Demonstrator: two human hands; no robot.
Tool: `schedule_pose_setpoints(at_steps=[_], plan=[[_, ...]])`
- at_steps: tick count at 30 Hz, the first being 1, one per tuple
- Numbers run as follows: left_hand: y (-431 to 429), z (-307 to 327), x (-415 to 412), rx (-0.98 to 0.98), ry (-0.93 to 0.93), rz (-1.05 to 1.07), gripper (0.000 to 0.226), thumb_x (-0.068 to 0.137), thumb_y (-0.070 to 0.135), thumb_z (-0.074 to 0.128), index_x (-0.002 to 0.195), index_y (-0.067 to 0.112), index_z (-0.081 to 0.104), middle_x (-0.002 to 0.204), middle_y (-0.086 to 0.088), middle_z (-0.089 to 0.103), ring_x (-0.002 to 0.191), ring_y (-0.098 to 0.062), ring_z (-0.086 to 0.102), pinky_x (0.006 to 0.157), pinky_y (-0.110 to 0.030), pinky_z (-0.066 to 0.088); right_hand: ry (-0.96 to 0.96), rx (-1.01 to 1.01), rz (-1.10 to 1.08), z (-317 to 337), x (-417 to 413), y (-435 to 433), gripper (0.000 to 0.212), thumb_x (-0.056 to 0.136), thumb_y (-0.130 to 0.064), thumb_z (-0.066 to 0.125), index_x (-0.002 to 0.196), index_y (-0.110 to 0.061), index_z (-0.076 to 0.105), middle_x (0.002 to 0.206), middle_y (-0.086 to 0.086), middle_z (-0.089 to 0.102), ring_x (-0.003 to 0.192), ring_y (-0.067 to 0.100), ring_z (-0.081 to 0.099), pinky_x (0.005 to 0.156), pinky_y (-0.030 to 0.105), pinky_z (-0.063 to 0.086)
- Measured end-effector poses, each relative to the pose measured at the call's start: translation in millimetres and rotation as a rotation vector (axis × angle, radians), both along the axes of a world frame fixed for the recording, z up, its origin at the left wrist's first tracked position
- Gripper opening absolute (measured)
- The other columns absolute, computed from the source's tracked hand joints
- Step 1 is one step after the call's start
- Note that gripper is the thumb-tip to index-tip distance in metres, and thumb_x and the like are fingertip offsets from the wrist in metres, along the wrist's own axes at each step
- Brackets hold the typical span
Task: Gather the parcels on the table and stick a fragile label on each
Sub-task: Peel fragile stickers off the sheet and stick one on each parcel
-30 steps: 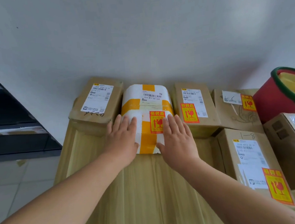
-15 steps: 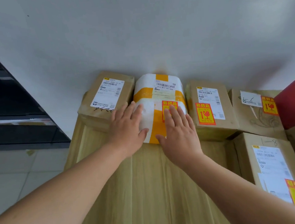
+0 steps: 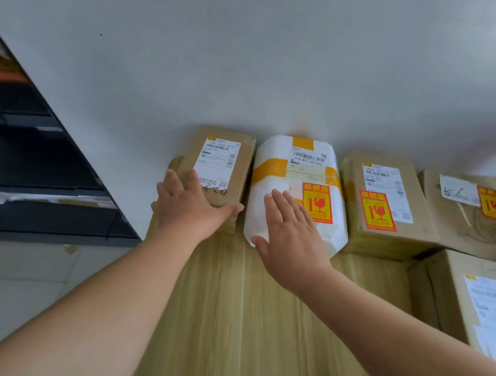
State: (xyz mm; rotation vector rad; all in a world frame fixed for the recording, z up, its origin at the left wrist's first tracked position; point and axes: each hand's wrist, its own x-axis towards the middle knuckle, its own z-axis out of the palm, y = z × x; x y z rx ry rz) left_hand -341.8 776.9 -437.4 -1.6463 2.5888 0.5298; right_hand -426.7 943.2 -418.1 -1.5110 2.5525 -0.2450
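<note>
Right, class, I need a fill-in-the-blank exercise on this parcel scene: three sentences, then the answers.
1. The left hand touches the leftmost box, which shows a shipping label but no ___ label.
2. The right hand lies flat on the ___ parcel.
3. Both hands are ___, with fingers straight.

Missing words: fragile; white; open.

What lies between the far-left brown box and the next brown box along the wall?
The white yellow-taped parcel, right hand flat on it, in the head view.
</note>
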Motion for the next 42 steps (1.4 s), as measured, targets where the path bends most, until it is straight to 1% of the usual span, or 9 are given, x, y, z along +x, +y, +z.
schedule_pose_setpoints(at_steps=[10,15,18,20,22,24,26,35,42], plan=[[42,9,40,0.0,-0.022,0.08,0.121,0.055,0.087,0.054,0.149,0.022,0.013,0.156,-0.014,0.009,0.138,-0.039,0.021,0.109,-0.05,0.029,-0.142,-0.083,0.028,16,36,16,0.067,0.099,-0.035,0.044,0.153,-0.012,0.01,0.161,0.003,0.009,0.148,0.017,0.006,0.113,0.022,-0.003],[91,12,90,0.037,-0.025,0.094,0.119,0.054,0.086,0.056,0.146,0.022,0.016,0.155,-0.013,0.01,0.137,-0.036,0.022,0.109,-0.047,0.028,-0.377,-0.025,-0.069,18,77,32,0.07,0.098,-0.039,0.047,0.152,-0.013,0.012,0.159,0.001,0.016,0.144,0.018,0.022,0.111,0.029,0.026],[116,15,123,0.071,-0.012,0.118,0.116,0.054,0.084,0.058,0.144,0.024,0.016,0.155,-0.011,0.008,0.136,-0.035,0.022,0.109,-0.047,0.029,-0.693,0.053,-0.227,12,101,49,0.08,0.093,-0.045,0.053,0.154,-0.018,0.008,0.158,0.001,0.021,0.142,0.019,0.027,0.109,0.035,0.032],[130,19,142,0.099,0.005,0.096,0.11,0.06,0.08,0.059,0.144,0.025,0.016,0.155,-0.01,0.008,0.138,-0.034,0.021,0.109,-0.047,0.028,-0.921,0.06,-0.313,10,117,62,0.077,0.087,-0.047,0.058,0.15,-0.02,0.024,0.152,0.003,0.035,0.138,0.022,0.037,0.108,0.041,0.038],[146,22,157,0.138,0.046,0.07,0.102,0.066,0.075,0.06,0.145,0.025,0.018,0.154,-0.008,0.013,0.138,-0.031,0.023,0.109,-0.045,0.031,-1.003,0.054,-0.323,9,132,76,0.053,0.08,-0.039,0.057,0.13,-0.025,0.049,0.131,0.002,0.058,0.123,0.027,0.054,0.099,0.046,0.048],[162,26,170,0.172,0.111,0.061,0.09,0.072,0.066,0.062,0.143,0.025,0.024,0.151,-0.006,0.022,0.135,-0.028,0.028,0.106,-0.042,0.035,-1.01,0.048,-0.32,11,144,91,0.039,0.08,-0.024,0.052,0.118,-0.028,0.054,0.113,-0.002,0.065,0.113,0.026,0.059,0.09,0.04,0.051],[177,30,186,0.19,0.171,0.041,0.079,0.076,0.056,0.064,0.14,0.025,0.031,0.143,-0.003,0.032,0.13,-0.024,0.036,0.101,-0.038,0.039,-0.977,0.066,-0.328,14,155,111,0.038,0.083,-0.014,0.048,0.119,-0.028,0.053,0.109,-0.003,0.064,0.11,0.022,0.06,0.084,0.038,0.053],[252,38,232,0.239,0.213,-0.236,0.085,0.081,0.044,0.068,0.148,0.019,0.021,0.131,-0.001,0.033,0.114,-0.023,0.05,0.09,-0.032,0.045,-0.54,0.09,-0.411,17,190,224,0.021,0.091,-0.035,0.055,0.106,-0.021,0.053,0.101,-0.005,0.064,0.095,0.017,0.061,0.079,0.032,0.049],[306,27,243,0.258,0.195,-0.353,0.08,0.085,0.043,0.065,0.148,0.02,0.021,0.125,0.001,0.036,0.109,-0.021,0.053,0.086,-0.032,0.047,-0.39,0.043,-0.495,6,214,293,0.02,0.094,-0.038,0.052,0.104,-0.02,0.053,0.104,0.0,0.064,0.09,0.02,0.059,0.074,0.032,0.046]])
